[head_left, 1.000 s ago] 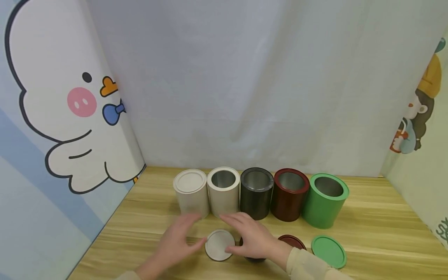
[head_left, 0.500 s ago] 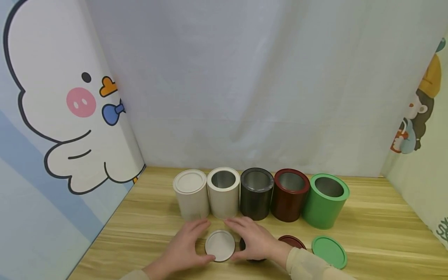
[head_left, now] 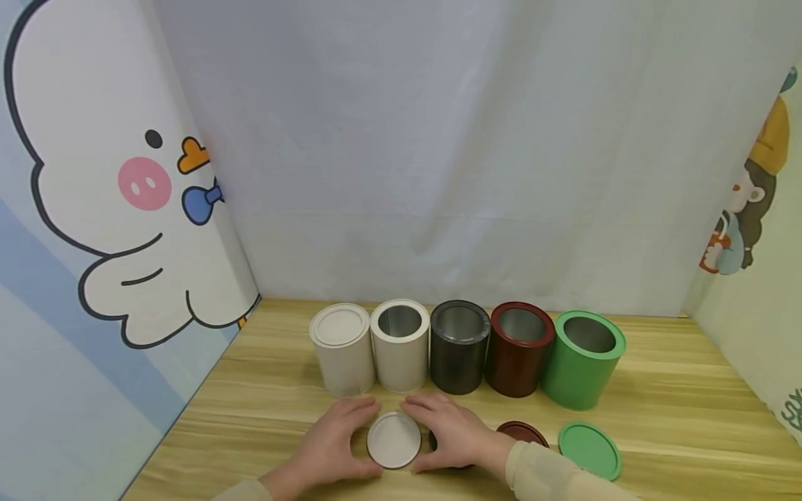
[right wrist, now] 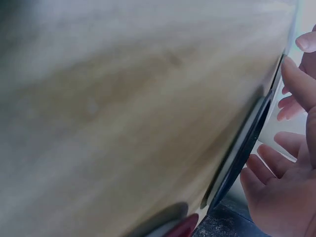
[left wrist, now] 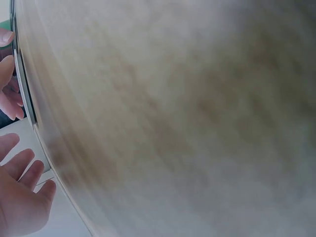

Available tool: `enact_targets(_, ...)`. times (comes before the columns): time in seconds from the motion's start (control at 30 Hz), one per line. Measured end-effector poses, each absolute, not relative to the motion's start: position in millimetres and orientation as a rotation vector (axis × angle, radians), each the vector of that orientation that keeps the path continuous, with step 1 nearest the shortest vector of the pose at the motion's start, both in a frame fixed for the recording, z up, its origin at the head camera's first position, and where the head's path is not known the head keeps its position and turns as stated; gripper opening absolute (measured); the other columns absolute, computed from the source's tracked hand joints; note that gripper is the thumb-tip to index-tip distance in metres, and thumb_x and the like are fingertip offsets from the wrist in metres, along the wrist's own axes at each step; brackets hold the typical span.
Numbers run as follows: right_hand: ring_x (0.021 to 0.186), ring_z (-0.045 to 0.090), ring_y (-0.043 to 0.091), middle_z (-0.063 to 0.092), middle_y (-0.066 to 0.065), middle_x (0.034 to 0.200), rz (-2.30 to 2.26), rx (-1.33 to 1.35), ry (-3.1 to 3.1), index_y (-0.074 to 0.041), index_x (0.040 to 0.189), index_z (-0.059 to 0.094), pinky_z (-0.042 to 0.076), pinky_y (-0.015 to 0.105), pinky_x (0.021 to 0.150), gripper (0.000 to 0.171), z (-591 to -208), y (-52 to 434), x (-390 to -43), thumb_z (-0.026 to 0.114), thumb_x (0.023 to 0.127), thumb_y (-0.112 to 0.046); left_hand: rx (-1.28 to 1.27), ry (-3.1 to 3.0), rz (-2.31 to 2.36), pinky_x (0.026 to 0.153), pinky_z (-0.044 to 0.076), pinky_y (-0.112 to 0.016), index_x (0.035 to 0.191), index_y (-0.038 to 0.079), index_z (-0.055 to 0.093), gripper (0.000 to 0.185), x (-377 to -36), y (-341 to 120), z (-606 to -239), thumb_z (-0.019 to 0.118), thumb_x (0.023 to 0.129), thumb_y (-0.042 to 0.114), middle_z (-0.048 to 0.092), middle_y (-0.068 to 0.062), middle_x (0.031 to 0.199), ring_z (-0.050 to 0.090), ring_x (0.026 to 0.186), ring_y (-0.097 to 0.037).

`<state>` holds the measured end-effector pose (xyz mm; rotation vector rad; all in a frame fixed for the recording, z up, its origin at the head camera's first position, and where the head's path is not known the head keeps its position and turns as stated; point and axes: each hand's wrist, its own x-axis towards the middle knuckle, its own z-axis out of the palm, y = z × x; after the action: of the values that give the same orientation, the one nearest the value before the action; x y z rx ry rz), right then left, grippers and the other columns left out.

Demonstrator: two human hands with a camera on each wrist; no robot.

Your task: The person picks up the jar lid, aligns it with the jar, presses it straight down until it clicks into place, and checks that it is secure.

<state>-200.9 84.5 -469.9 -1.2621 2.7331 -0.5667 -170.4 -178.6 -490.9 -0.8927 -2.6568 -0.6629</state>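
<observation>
A round white lid [head_left: 394,440] lies flat on the wooden table between my hands. My left hand [head_left: 332,445] curves beside its left edge, fingertips and thumb right at the rim. On the other side, my right hand [head_left: 454,435] does the same, thumb low and fingers near the top of the rim. In the left wrist view, my left hand's fingers [left wrist: 30,173] look relaxed and spread. A black lid [right wrist: 242,148] sits under my right hand, mostly hidden in the head view. Behind stands a white can with an open top [head_left: 401,358].
A lidded white can [head_left: 343,358] stands at the left of the row. Black [head_left: 459,362], dark red [head_left: 516,365] and green [head_left: 578,376] open cans continue rightward. A dark red lid [head_left: 523,432] and a green lid [head_left: 589,451] lie in front. A grey curtain hangs behind.
Both hands have come down and closer to the white lid, the left one moving right. The lid and cans stay where they were.
</observation>
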Motion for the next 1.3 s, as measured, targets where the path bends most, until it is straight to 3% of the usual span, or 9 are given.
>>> enact_targets(0.53,0.123,0.051,0.018,0.058,0.002,0.133,-0.494,-1.359,2.76,-0.012,0.134,0.062,0.049,0.03,0.094,0.066,-476.4,80.4,-203.5,0.082,0.08,-0.044,-1.001,-2.725,-0.691,0.098,0.048,-0.043,0.126,0.002,0.067,0.071,-173.9,-178.4,-493.6,0.087,0.073,0.046,0.064,-0.008,0.126,0.058,0.116,-0.025)
enact_targets(0.83,0.119,0.054,0.018,0.061,0.002,0.13,-0.499,-1.428,2.772,-0.009,0.13,0.064,0.051,0.029,0.092,0.061,-477.8,79.9,-204.0,0.082,0.081,-0.041,-1.041,-2.715,-0.686,0.096,0.05,-0.04,0.123,-0.001,0.068,0.065,-175.8,-177.3,-493.2,0.087,0.075,0.039,0.066,-0.007,0.122,0.059,0.113,-0.024)
enact_targets(1.3,0.119,0.053,0.014,0.06,-0.001,0.13,-0.504,-1.364,2.746,-0.011,0.131,0.064,0.049,0.026,0.092,0.059,-477.3,78.0,-205.2,0.081,0.082,-0.04,-1.054,-2.756,-0.705,0.095,0.05,-0.039,0.124,0.0,0.068,0.065,-179.0,-178.4,-494.6,0.084,0.078,0.044,0.064,-0.006,0.123,0.058,0.114,-0.023)
